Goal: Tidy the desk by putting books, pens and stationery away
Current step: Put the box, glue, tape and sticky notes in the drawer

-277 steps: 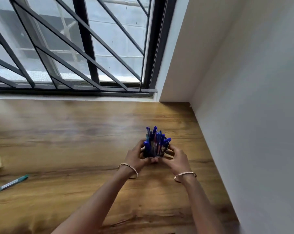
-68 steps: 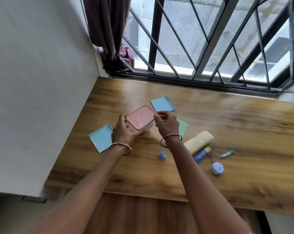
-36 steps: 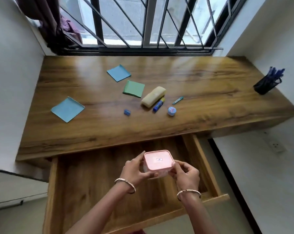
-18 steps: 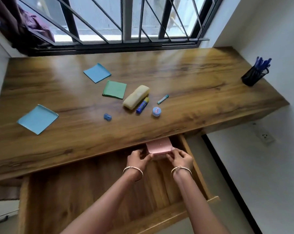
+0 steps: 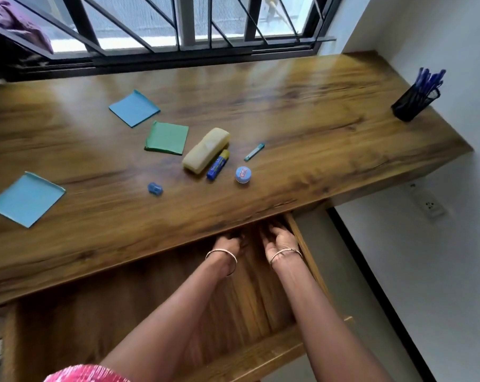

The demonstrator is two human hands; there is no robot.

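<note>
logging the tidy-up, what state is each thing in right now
drawer: open, pulled out
left hand: reaching deep into the drawer, grip hidden under the desk edge
right hand: same, grip hidden
pen cup: upright, full of pens
glue stick: capped, lying flat
yellow case: closed, lying flat
round tin: lid on

The table [image 5: 302, 111] is glossy wood with strong grain. The open drawer [image 5: 250, 296] is matt wood. The far-right pen holder [image 5: 408, 104] looks like black mesh.
</note>
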